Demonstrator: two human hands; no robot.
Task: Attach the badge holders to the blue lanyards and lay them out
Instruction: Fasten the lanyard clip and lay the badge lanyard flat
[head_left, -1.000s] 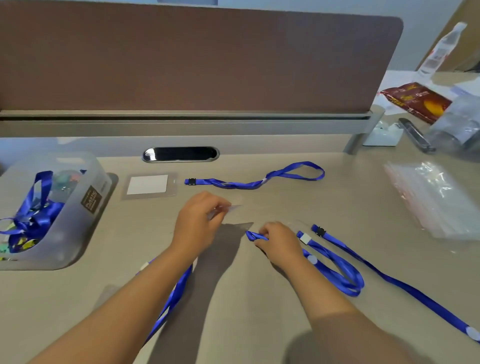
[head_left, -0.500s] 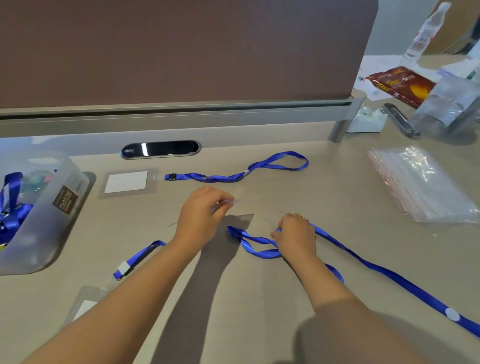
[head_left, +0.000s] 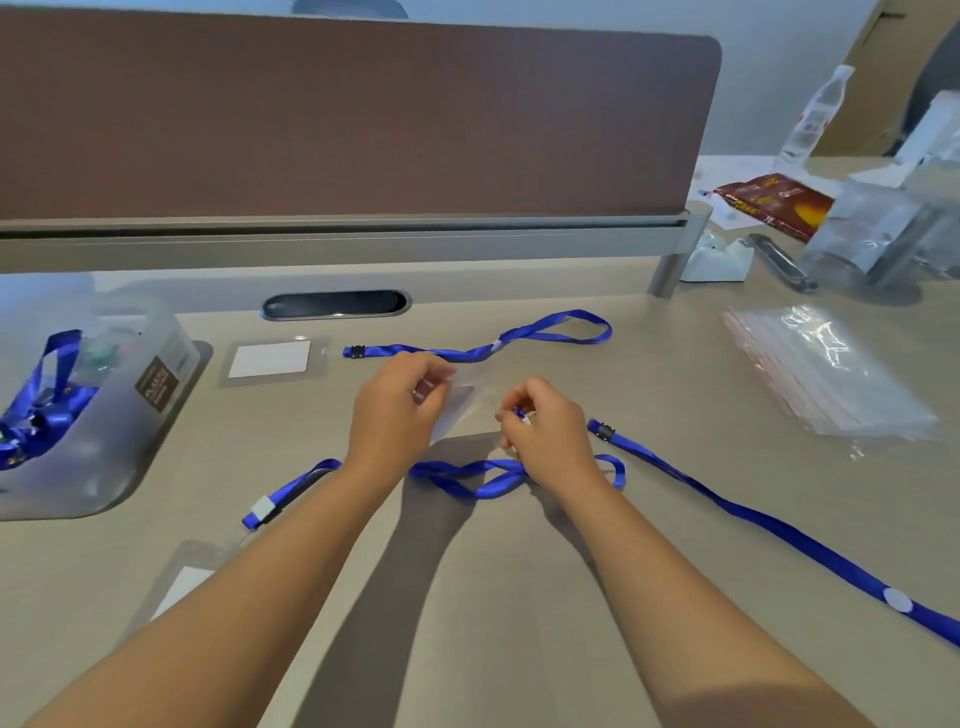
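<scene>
My left hand (head_left: 397, 402) pinches a clear badge holder (head_left: 462, 400) lifted above the desk. My right hand (head_left: 545, 431) grips the clip end of a blue lanyard (head_left: 467, 475), whose strap loops on the desk below both hands. Holder and clip are close together between my hands. Farther back, a laid-out lanyard (head_left: 519, 340) lies beside a badge holder (head_left: 270, 359) with a white card. Another lanyard (head_left: 779, 530) runs off to the lower right. At lower left, a lanyard end (head_left: 280, 499) leads to a holder (head_left: 182, 582) partly under my left arm.
A translucent bin (head_left: 78, 415) with more blue lanyards stands at the left. A clear bag of holders (head_left: 831, 374) lies at the right. A brown partition (head_left: 363, 119) closes the back of the desk. A water bottle (head_left: 810, 119) and packages sit at the far right.
My right hand rose from the desk with the lanyard's clip end and came closer to the holder in my left hand. The view shifted a little.
</scene>
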